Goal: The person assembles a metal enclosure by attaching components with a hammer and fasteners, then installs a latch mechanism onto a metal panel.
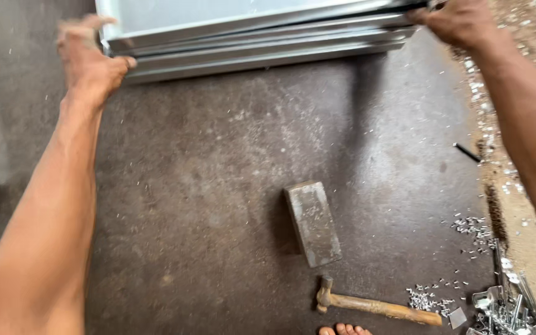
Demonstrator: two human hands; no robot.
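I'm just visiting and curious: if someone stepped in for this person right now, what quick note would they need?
Left hand grips the left end of the stacked metal frames; right hand grips the right end. The stack lies at the far edge of the dark floor. A metal block and a hammer lie untouched nearer the person, with small loose fasteners to the right. The frames are in hand, not yet set anywhere else.

Metal sheets point(262, 37) at far edge of floor point(218, 161), block point(312, 223) nearer, hammer point(373, 304) before block, rivets point(435, 298) right of hammer.
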